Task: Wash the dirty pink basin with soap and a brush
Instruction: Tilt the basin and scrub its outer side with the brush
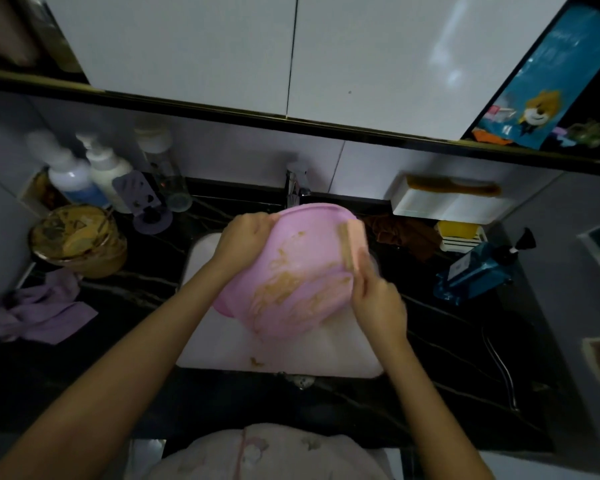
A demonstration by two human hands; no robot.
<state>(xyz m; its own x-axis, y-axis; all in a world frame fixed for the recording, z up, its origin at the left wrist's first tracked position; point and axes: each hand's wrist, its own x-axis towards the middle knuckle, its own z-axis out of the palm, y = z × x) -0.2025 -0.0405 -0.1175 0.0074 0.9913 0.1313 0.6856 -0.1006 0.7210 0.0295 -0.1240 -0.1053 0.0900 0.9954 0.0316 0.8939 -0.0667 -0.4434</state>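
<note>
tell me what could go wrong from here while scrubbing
1. The pink basin is tilted over the sink, gripped by the left hand at its rim; it may slip.
2. The brush in the right hand could flick brown residue onto the black counter.

Both bare arms extended forward; left hand [245,239] grips basin [309,237] rim, right hand [378,301] grips brush [354,239].

Over the white sink [222,351], the left grip [243,237] holds the tilted pink basin [291,299] by its far rim; the right grip [378,303] holds a brush [352,244] against its brown-smeared surface.
</note>
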